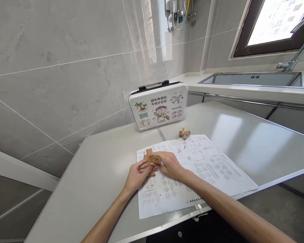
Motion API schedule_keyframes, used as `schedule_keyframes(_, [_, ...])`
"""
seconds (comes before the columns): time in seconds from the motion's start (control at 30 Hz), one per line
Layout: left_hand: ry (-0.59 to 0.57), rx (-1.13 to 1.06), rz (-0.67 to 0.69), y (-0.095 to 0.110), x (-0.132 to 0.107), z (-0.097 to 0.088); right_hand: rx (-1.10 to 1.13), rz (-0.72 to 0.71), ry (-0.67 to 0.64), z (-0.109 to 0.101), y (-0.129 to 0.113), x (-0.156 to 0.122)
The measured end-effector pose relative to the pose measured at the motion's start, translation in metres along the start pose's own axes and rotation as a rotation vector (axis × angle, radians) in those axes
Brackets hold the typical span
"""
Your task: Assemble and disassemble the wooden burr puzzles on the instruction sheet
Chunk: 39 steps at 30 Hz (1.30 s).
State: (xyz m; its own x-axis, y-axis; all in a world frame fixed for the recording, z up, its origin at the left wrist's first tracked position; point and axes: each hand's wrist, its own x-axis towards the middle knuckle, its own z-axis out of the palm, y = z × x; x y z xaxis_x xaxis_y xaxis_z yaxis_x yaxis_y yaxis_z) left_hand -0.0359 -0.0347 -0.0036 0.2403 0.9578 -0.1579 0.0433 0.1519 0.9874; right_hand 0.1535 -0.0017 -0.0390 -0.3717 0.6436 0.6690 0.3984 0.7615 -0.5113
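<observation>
Both my hands meet over a printed instruction sheet (pixel 205 168) on the grey countertop. My left hand (pixel 138 173) pinches the lower part of a small wooden puzzle (pixel 152 157) made of notched blocks. My right hand (pixel 168 163) grips the same wooden puzzle from the right side, fingers curled on it. One block stands upright, another lies across it. A second, assembled wooden burr puzzle (pixel 184 133) rests on the counter beyond the sheet, apart from both hands.
A white tin case (pixel 158 106) with cartoon prints leans against the tiled wall behind the sheet. A steel sink (pixel 253 79) and tap (pixel 297 50) sit at the back right under a window. The counter's front edge (pixel 167 224) runs close below the sheet.
</observation>
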Motion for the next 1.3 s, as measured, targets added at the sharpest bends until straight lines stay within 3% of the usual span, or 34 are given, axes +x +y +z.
schedule_keyframes(0.43, [-0.02, 0.026, -0.004, -0.002, 0.0, -0.001, -0.048, -0.049, 0.006, 0.004, 0.002, -0.003])
schedule_keyframes(0.6, [0.006, 0.037, 0.022, -0.007, 0.004, -0.006, -0.08, 0.003, -0.057, 0.004, 0.001, -0.003])
schedule_keyframes(0.73, [0.018, 0.063, 0.087, -0.007, 0.007, -0.009, 0.034, 0.118, -0.028, 0.002, -0.002, 0.0])
schedule_keyframes(0.87, [0.075, 0.178, 0.164, -0.007, 0.006, -0.009, 0.123, 0.284, 0.03, 0.002, -0.002, 0.003])
schedule_keyframes(1.07, [0.296, 0.528, 0.274, -0.007, 0.004, -0.013, 0.05, 0.485, 0.11, 0.001, 0.008, 0.007])
schedule_keyframes(1.3, [0.203, 0.762, 0.343, -0.008, 0.004, -0.013, -0.075, 0.494, 0.091, -0.003, 0.019, 0.007])
